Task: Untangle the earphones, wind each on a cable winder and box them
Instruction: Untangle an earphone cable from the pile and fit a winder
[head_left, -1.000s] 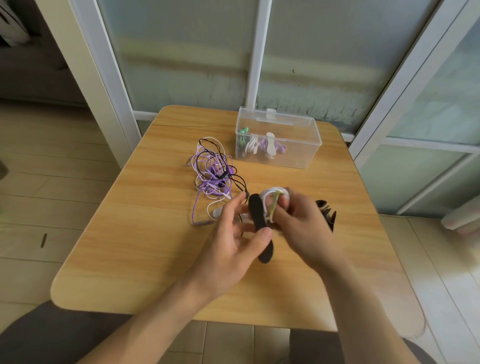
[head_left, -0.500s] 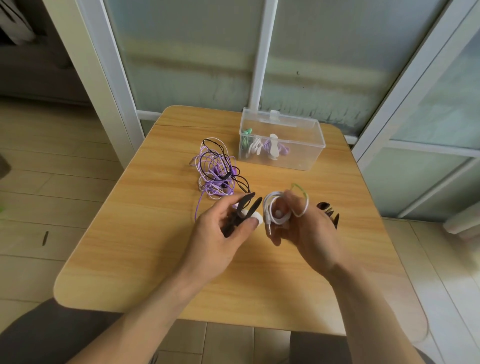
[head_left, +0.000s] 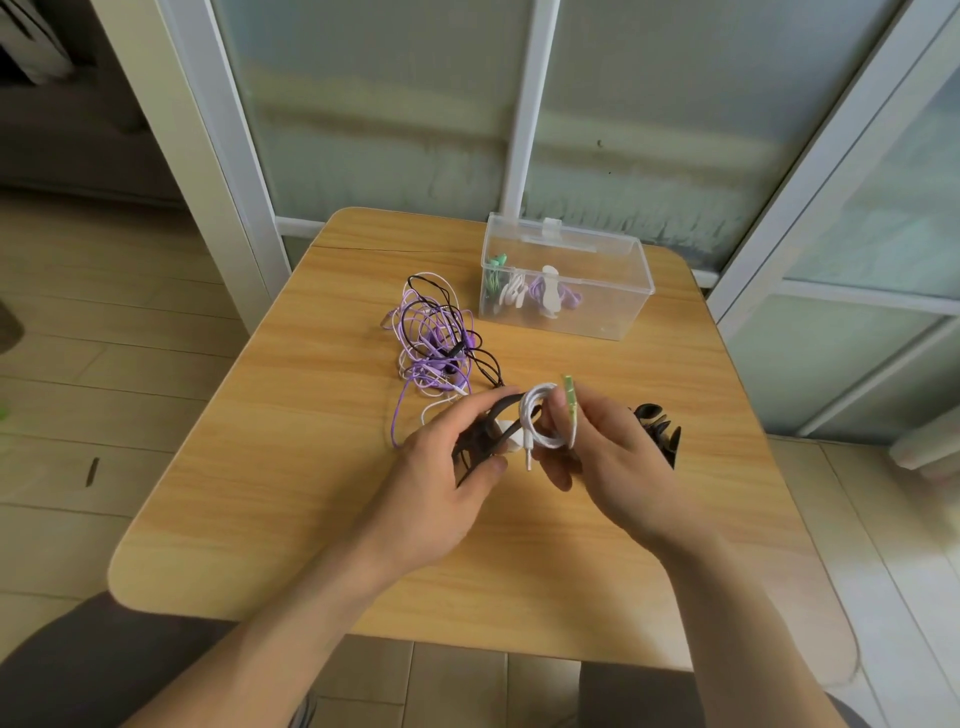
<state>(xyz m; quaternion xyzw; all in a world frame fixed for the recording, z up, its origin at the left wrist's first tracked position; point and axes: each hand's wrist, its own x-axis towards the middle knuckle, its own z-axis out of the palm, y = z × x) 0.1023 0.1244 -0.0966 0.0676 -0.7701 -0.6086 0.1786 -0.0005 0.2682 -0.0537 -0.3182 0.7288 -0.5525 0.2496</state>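
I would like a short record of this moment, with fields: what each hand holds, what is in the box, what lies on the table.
left hand: holds a black cable winder, spread open
right hand: holds a coiled white earphone cable, its plug hanging down
clear plastic box: open, holds wound earphones, green, white and purple
tangle: purple, black and white earphones, on the table left of the box
spare black winders: on the table behind the right hand

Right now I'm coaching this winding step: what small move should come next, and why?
Probably slip the white coil held by the right hand between the spread arms of the black winder in the left hand; coil and winder are side by side, not yet joined.
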